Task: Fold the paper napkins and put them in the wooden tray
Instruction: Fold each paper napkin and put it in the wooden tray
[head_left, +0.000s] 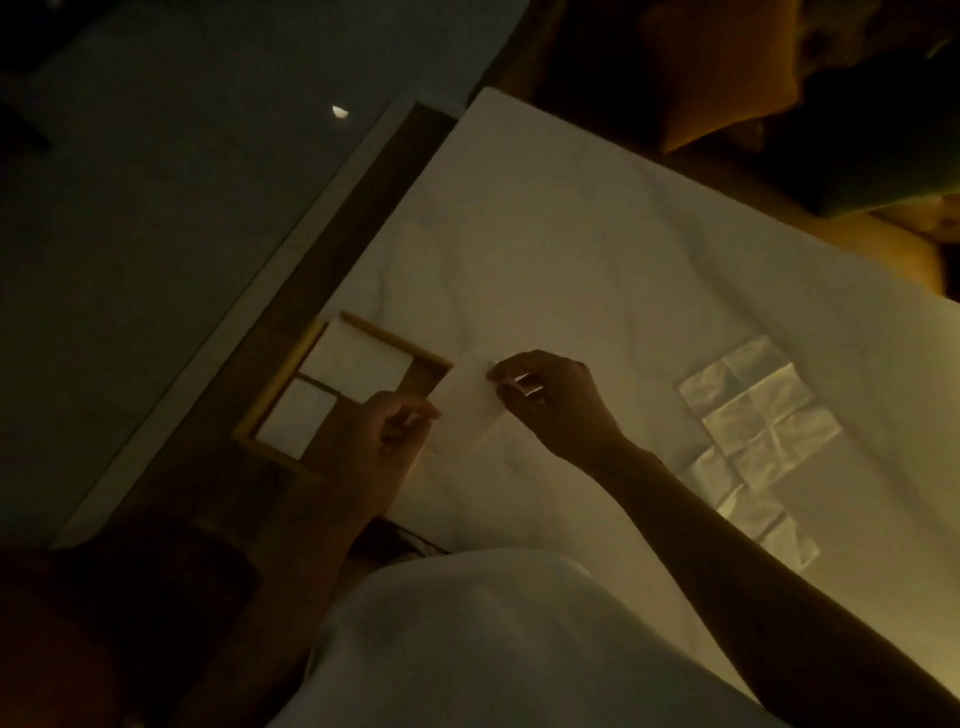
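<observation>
Beside the wooden tray (387, 336) at the bed's (571, 234) left edge, already holding folded napkins (358, 364), the left hand (387, 431) and right hand (550, 400) pinch a paper napkin (465, 410) mid-fold, which likely next needs creasing flat, while unfolded napkins (753, 410) wait rightward.

One tray (395, 339), two hands (387, 434) (550, 400), two folded napkins (358, 364) (296, 418)
</observation>
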